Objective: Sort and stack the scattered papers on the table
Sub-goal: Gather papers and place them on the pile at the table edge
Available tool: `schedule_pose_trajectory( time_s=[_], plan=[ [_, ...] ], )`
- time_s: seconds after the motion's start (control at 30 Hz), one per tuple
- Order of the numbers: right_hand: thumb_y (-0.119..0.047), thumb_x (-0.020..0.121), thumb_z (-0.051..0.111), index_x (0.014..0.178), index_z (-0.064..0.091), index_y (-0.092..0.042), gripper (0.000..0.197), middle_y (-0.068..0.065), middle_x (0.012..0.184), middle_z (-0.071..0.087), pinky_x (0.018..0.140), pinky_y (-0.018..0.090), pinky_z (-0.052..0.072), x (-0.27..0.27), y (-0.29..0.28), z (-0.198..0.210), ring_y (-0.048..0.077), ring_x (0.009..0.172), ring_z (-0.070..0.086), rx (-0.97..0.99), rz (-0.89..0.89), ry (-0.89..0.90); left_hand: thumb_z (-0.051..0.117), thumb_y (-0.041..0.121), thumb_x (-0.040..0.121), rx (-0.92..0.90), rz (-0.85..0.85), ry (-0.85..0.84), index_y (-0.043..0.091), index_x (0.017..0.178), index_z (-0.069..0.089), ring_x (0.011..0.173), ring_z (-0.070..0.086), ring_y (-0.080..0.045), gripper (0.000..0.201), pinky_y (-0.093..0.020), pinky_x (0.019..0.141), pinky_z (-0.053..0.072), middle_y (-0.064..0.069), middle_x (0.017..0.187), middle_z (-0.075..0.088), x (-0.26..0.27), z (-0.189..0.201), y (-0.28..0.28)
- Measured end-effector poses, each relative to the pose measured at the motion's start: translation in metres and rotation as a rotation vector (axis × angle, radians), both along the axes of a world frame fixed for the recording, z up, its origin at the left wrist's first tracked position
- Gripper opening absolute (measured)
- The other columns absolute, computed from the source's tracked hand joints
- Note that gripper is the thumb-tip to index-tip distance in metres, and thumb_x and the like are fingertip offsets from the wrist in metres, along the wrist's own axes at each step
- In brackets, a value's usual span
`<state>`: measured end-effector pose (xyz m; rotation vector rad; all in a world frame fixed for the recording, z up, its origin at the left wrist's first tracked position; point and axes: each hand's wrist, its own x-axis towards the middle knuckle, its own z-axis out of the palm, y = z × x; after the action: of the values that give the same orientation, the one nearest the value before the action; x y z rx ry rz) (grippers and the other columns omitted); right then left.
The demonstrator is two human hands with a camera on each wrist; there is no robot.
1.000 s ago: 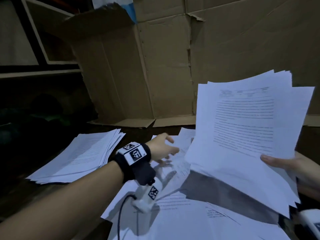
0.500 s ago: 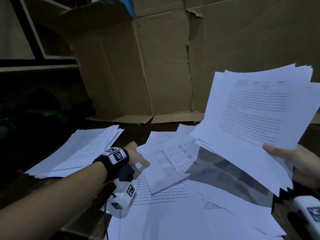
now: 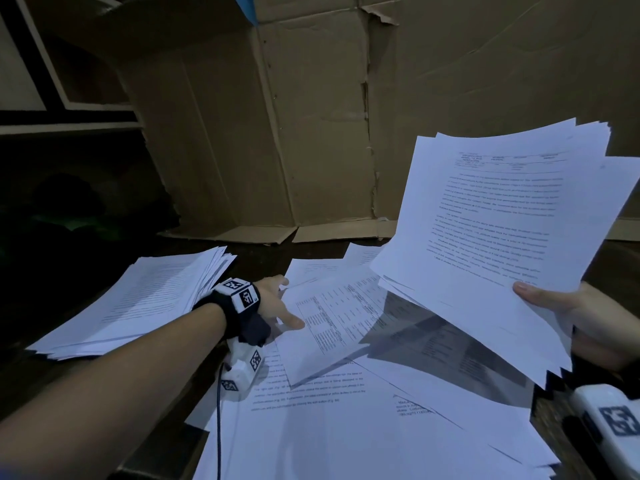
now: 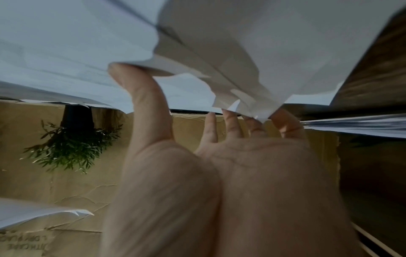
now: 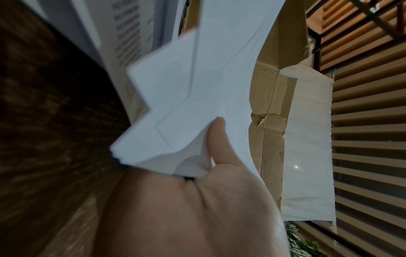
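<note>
brown corrugated cardboard sheeting [image 3: 311,140], creased and torn along its top edge, stands upright behind everything and fills most of the head view. below it runs the dark wooden surface [image 3: 616,258], largely covered by paper.

white printed sheets lie scattered [image 3: 346,427] across the near and middle part of that surface, overlapping at odd angles. to the left, apart from the scatter, sits a fanned pile of white printed pages [image 3: 138,299], its edges uneven.

on the right a sheaf of white text-covered pages [image 3: 495,237] is lifted off the surface and tilted up toward the head camera, casting a shadow on the sheets below. the right hand [image 3: 581,320] grasps its lower right corner, thumb [image 5: 217,139] pressed on the front face and the rest of the hand behind the pages.

a single white sheet printed with a table [image 3: 332,323] is raised at its left edge above the scatter. the left hand [image 3: 277,303] pinches that edge, the thumb [image 4: 140,97] on one side and the fingertips [image 4: 285,121] on the other; the wrist view is blurred. a black wrist strap with white marker tags [image 3: 239,296] sits on the left forearm.
</note>
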<state>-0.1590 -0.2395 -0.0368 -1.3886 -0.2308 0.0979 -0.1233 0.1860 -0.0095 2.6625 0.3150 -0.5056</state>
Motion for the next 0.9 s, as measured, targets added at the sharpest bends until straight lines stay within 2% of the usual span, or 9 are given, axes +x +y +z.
schedule_pose_trajectory(
  time_s=[0.07, 0.2, 0.3, 0.43, 0.5, 0.57, 0.7, 0.8, 0.9],
  plan=[
    [-0.002, 0.097, 0.046, 0.141, 0.054, -0.016, 0.046, 0.008, 0.135, 0.064, 0.097, 0.051, 0.049, -0.002, 0.001, 0.001, 0.033, 0.121, 0.063, 0.011, -0.002, 0.009, 0.085, 0.039, 0.073, 0.038, -0.017, -0.006, 0.023, 0.155, 0.018, 0.135, 0.041, -0.025, 0.107, -0.031, 0.087, 0.044, -0.004, 0.157, 0.028, 0.001, -0.001, 0.0],
    [-0.002, 0.098, 0.046, 0.139, 0.054, -0.016, 0.044, 0.007, 0.132, 0.066, 0.093, 0.047, 0.053, -0.006, 0.003, 0.004, 0.031, 0.117, 0.065, 0.029, -0.009, 0.02, 0.086, 0.04, 0.07, 0.134, -0.04, -0.079, 0.023, 0.15, 0.029, 0.127, 0.047, -0.023, 0.1, -0.036, 0.098, 0.047, -0.003, 0.15, 0.038, 0.003, 0.0, -0.003],
    [0.0, 0.099, 0.044, 0.138, 0.055, -0.014, 0.043, 0.007, 0.131, 0.067, 0.089, 0.042, 0.056, -0.008, 0.006, 0.006, 0.03, 0.114, 0.067, 0.04, -0.007, 0.026, 0.084, 0.038, 0.073, 0.204, -0.042, -0.143, 0.025, 0.135, 0.048, 0.119, 0.052, -0.02, 0.073, -0.036, 0.094, 0.05, -0.001, 0.141, 0.047, 0.002, -0.002, -0.006],
    [0.001, 0.098, 0.043, 0.137, 0.056, -0.016, 0.044, 0.006, 0.13, 0.068, 0.088, 0.041, 0.057, -0.009, 0.007, 0.007, 0.029, 0.114, 0.067, 0.045, 0.002, 0.021, 0.08, 0.036, 0.078, 0.167, -0.001, -0.178, 0.023, 0.134, 0.051, 0.122, 0.051, -0.021, 0.064, -0.036, 0.093, 0.047, 0.001, 0.14, 0.049, 0.006, -0.01, -0.002],
    [0.0, 0.098, 0.044, 0.136, 0.056, -0.016, 0.044, 0.006, 0.13, 0.068, 0.087, 0.041, 0.058, -0.009, 0.006, 0.005, 0.029, 0.113, 0.068, 0.042, 0.002, 0.022, 0.072, 0.043, 0.078, 0.272, -0.015, -0.24, 0.032, 0.121, 0.057, 0.119, 0.051, -0.024, 0.047, -0.043, 0.096, 0.04, 0.004, 0.129, 0.057, 0.007, -0.012, -0.003],
    [0.0, 0.098, 0.043, 0.137, 0.056, -0.015, 0.044, 0.007, 0.13, 0.068, 0.088, 0.043, 0.057, -0.007, 0.005, 0.004, 0.03, 0.114, 0.067, 0.041, 0.003, 0.025, 0.063, 0.04, 0.08, 0.294, -0.031, -0.328, 0.031, 0.099, 0.057, 0.107, 0.053, -0.026, 0.021, -0.04, 0.086, 0.036, 0.001, 0.109, 0.061, 0.006, -0.008, -0.005],
    [-0.001, 0.097, 0.045, 0.139, 0.055, -0.015, 0.045, 0.01, 0.134, 0.065, 0.093, 0.05, 0.053, -0.003, 0.004, 0.002, 0.034, 0.117, 0.065, 0.021, 0.015, 0.027, 0.051, 0.019, 0.098, -0.004, -0.03, -0.435, 0.013, 0.104, 0.046, 0.083, 0.055, -0.025, 0.01, -0.032, 0.069, 0.041, -0.004, 0.086, 0.055, -0.001, 0.015, -0.006],
    [-0.001, 0.098, 0.045, 0.139, 0.055, -0.016, 0.045, 0.009, 0.134, 0.065, 0.094, 0.05, 0.052, -0.005, 0.005, 0.003, 0.034, 0.118, 0.065, 0.021, 0.019, 0.029, 0.046, 0.006, 0.099, -0.425, 0.128, -0.596, 0.011, 0.118, 0.049, 0.088, 0.061, -0.029, 0.02, -0.035, 0.067, 0.051, -0.013, 0.106, 0.063, -0.011, 0.03, -0.003],
    [0.001, 0.099, 0.044, 0.14, 0.054, -0.015, 0.045, 0.008, 0.131, 0.067, 0.089, 0.043, 0.056, -0.009, 0.008, 0.005, 0.031, 0.117, 0.066, 0.026, 0.024, 0.026, 0.04, -0.002, 0.1, -0.943, 0.244, -0.603, 0.013, 0.123, 0.055, 0.091, 0.065, -0.022, 0.03, -0.029, 0.057, 0.058, -0.01, 0.115, 0.066, -0.025, 0.042, -0.01]
  ],
)
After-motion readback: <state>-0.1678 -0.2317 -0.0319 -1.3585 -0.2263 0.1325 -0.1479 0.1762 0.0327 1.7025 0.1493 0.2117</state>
